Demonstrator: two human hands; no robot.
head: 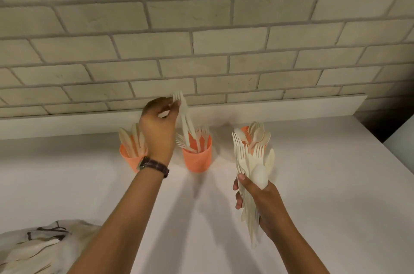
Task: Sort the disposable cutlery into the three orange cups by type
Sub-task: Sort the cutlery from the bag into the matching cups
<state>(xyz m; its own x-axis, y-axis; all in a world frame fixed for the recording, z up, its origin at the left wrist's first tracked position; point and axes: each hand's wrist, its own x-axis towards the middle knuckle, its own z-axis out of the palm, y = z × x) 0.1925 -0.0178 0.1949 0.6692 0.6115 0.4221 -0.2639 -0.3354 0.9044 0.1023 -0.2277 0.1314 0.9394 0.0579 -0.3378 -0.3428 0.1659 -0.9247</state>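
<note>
White surface (313,184) runs from the near edge to a raised white ledge (291,103) along a pale brick wall (201,27); its right edge cuts diagonally at far right, dark gap beyond. Three orange cups in a row near the back: left cup (130,159) with knives (131,137), partly hidden behind the left wrist; middle cup (198,158) with forks (199,137), tines up; right cup (245,131) with spoons (257,133), mostly hidden behind the bundle. Left hand (158,126) raised above and between the left and middle cups, fingers pinched on a fork (184,117) near its tines, handle end angled down into the middle cup's mouth. Brown-strap watch (153,165) on that wrist. Right hand (257,202) clenched round a mixed cutlery bundle (253,161) of forks, a spoon and a knife, heads up, held off the surface in front of the right cup. Bare surface between the two forearms and to the right of the right hand; gap between middle and right cups open. Crumpled pale cloth bag (38,244) at the near left corner, well apart from the cups; contents hard to make out.
</note>
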